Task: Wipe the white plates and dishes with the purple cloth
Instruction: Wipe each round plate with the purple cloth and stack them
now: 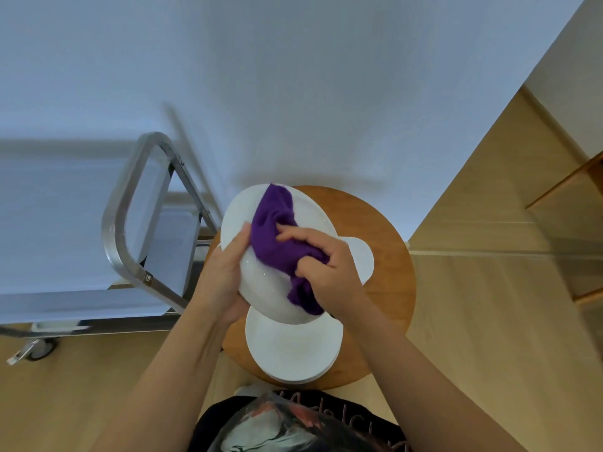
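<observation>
The left hand grips the rim of a large white oval dish, held tilted above the round wooden stool. The right hand bunches the purple cloth against it in curled fingers. Hard rubbing could probably twist the smooth dish loose onto the stacked white plates below.

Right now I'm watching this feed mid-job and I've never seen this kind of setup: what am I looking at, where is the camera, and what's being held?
There is no machine here: a person works with bare hands, and the single wide-angle camera sits on their head, looking down. The left hand holds a white plate by its edge, lifted and tilted above a round wooden table. The right hand has its fingers curled round a purple cloth, pressing it against that plate. On the table lie a stack of white plates near the person and another white dish, partly hidden behind the right hand. A metal trolley stands to the left.
</observation>
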`<state>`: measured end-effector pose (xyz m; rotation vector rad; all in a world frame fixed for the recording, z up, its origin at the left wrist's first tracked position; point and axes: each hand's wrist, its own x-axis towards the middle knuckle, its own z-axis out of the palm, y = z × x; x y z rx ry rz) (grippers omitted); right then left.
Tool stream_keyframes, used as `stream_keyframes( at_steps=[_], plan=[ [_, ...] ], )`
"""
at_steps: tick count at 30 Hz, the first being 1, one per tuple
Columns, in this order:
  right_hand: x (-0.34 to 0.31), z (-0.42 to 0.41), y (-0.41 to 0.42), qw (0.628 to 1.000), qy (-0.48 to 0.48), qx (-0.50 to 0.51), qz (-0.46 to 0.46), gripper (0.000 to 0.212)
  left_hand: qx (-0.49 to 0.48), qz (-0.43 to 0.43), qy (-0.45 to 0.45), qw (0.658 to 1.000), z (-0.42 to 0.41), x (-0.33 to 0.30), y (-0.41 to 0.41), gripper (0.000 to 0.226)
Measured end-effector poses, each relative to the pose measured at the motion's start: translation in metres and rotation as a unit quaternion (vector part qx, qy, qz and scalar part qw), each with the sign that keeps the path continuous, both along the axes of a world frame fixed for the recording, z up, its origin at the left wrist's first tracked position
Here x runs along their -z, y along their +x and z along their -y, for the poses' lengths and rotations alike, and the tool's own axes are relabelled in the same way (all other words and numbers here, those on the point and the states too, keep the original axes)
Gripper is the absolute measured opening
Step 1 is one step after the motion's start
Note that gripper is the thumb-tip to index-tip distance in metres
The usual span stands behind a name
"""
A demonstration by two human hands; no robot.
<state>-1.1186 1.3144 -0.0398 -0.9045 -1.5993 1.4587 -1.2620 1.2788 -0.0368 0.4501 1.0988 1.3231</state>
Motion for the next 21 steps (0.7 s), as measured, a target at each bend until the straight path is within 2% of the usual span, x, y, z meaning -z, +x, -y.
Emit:
stream_keyframes(
  at_steps=[3,6,9,11,14,17,19,21],
  plan=[
    [0.010,0.009,0.015,0.998,-0.043,-0.040,-0.025,0.038,0.002,0.032,0.013,0.999,0.001,-0.001,-0.013,0.053],
    [0.014,0.003,0.037,0.997,-0.064,-0.040,0.007,0.036,-0.013,-0.005,0.010,1.000,0.002,-0.001,-0.025,0.046],
    [0.016,-0.010,0.054,0.995,-0.072,0.072,0.011,0.031,-0.004,-0.017,-0.005,1.000,0.004,-0.001,-0.028,0.043],
    [0.013,-0.018,0.058,0.976,-0.093,0.186,-0.064,0.032,0.011,-0.010,-0.001,1.000,0.003,-0.004,-0.028,0.057],
    [-0.003,-0.022,0.048,0.969,-0.057,0.215,-0.103,0.032,0.064,-0.012,0.005,0.998,0.001,-0.007,-0.022,0.093],
    [-0.010,-0.018,0.028,0.988,0.017,0.152,-0.006,0.038,0.109,-0.017,0.017,0.994,-0.003,-0.012,-0.010,0.097],
    [-0.005,-0.017,0.023,0.989,0.056,0.119,0.066,0.045,0.091,-0.020,0.024,0.995,-0.005,-0.013,-0.005,0.090],
    [0.003,-0.018,0.025,0.988,0.047,0.111,0.093,0.049,0.055,-0.032,0.008,0.998,-0.008,-0.010,-0.005,0.076]
  ],
)
